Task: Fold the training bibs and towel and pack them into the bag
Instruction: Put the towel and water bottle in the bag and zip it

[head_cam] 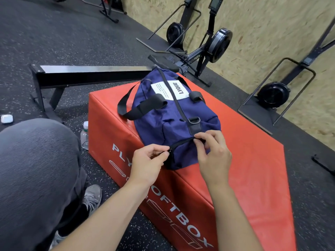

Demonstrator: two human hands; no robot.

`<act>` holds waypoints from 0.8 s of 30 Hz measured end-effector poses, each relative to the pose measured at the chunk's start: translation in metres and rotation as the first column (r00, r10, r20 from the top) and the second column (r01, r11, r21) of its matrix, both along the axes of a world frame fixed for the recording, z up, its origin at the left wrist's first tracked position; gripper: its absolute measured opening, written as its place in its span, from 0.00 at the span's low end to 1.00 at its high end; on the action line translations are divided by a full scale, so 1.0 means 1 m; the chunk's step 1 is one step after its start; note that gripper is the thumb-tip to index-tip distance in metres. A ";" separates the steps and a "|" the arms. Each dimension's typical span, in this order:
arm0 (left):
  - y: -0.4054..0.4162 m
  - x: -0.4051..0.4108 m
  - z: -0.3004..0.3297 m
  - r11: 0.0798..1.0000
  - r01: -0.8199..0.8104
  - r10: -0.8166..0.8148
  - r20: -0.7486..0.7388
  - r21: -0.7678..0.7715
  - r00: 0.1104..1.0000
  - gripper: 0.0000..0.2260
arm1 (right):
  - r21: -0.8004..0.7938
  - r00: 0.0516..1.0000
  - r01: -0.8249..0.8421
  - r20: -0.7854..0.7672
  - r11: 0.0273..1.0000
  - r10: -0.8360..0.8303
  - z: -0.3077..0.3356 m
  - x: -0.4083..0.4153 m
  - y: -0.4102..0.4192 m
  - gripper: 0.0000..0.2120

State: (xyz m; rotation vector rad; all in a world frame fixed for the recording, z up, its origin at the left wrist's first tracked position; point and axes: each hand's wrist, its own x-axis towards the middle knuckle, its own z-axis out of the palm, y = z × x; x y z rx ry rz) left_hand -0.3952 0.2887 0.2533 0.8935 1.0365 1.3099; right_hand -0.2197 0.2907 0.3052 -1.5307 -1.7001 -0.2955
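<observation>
Both hands work the near end pocket of the navy duffel bag [174, 109], the left hand [148, 160] pinching the zipper pull [165, 152] and the right hand [212, 153] pinching the fabric at the zip's far end, atop the red plyo soft box [244, 169].

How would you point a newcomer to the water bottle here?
Start at the red soft box carrying the navy bag. On the floor against its left side stands the water bottle, clear plastic with a white cap, unlike the small white case farther left.
</observation>
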 end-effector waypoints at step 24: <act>-0.002 -0.006 -0.027 0.992 0.062 -0.050 0.104 -0.113 0.993 0.07 | -0.100 0.999 0.019 -0.042 0.995 -0.024 -0.012 -0.031 0.008 0.06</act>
